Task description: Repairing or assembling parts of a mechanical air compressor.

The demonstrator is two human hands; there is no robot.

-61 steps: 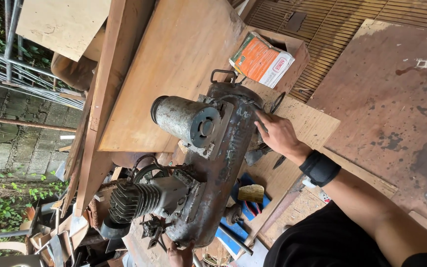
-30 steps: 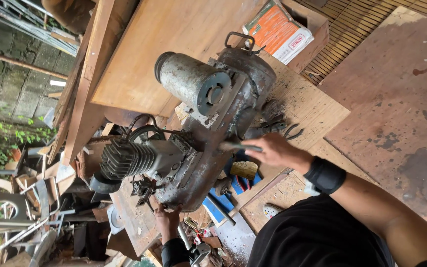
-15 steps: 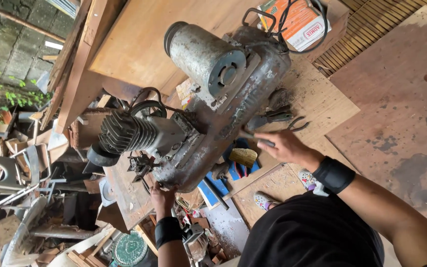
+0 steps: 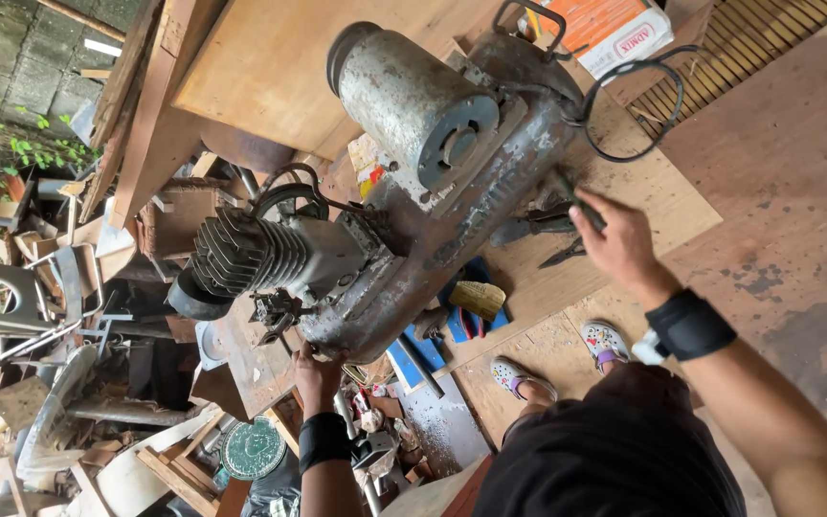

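Compressor (image 4: 413,201) — rusty, grey — is now tipping up over the wooden bench (image 4: 270,67), left hand (image 4: 316,375) fingers gripping its lower end, right hand (image 4: 614,239) fingers spread beside its tank, having slid lower.

My left hand (image 4: 316,375) is raised ahead of me, fingers curled in a closed grip, palm turned away from the camera. A black band wraps its wrist. My right hand (image 4: 617,239) is extended forward on a nearly straight arm, fingers bent around a thin dark object. A black band and a white watch sit on that wrist.
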